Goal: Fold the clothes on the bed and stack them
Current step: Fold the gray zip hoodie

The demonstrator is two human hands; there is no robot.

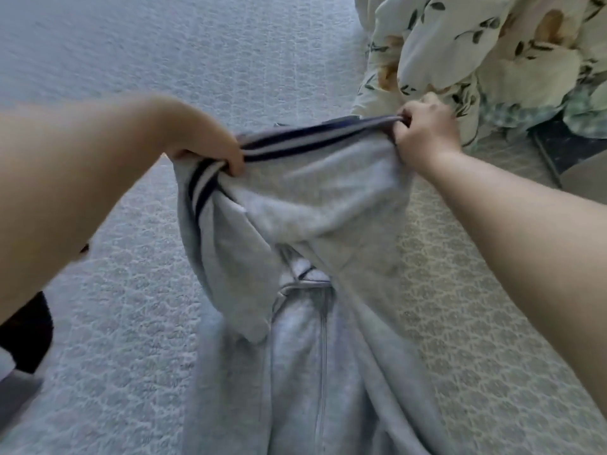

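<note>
While its zipped body trails down across the bed (115, 77), a grey sweatshirt (312, 208) is held up by its navy-striped hem (295, 142), the left hand (210, 152) and right hand (423, 129) each with fingers curled tight around one end. Keeping that band taut and level should help the fold land square. A floral quilt (492, 44) is bunched just beyond.

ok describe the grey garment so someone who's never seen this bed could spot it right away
On the pale textured bedspread, look at the middle, where the left hand and right hand grip one edge. That is the grey sweatshirt, with a navy-and-white striped band and a front zip, unlike the floral fabric heaped beside it.
</note>
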